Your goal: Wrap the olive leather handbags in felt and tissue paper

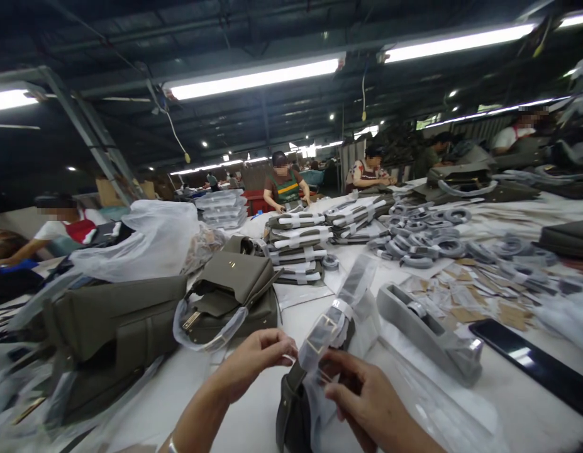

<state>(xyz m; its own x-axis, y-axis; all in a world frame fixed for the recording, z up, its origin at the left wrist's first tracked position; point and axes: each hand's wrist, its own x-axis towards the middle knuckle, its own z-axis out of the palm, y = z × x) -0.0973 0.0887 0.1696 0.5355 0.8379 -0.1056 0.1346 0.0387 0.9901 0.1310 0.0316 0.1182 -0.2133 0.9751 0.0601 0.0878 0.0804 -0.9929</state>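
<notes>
A dark olive strap [295, 377] with a gold buckle, part-wrapped in clear plastic film [322, 336], stands tilted on the table between my hands. A white band circles the film near its upper part. My left hand [256, 358] is at the strap's left side, thumb and fingertips drawn together; what they pinch, if anything, cannot be made out. On the other side, my right hand [366, 390] has its fingers curled against the wrapped strap by the buckle, with the fingertips partly hidden. Beyond my left hand lies an olive handbag [239, 270] with a film-wrapped handle [210, 343].
To the right are a grey tape dispenser [423, 333] and a black phone [531, 358]. Stacked wrapped pieces [298, 242], coiled wrapped straps [427, 236] and small brown cards [480, 296] lie farther back. Another olive bag [116, 321] is at left. Several co-workers sit around the table.
</notes>
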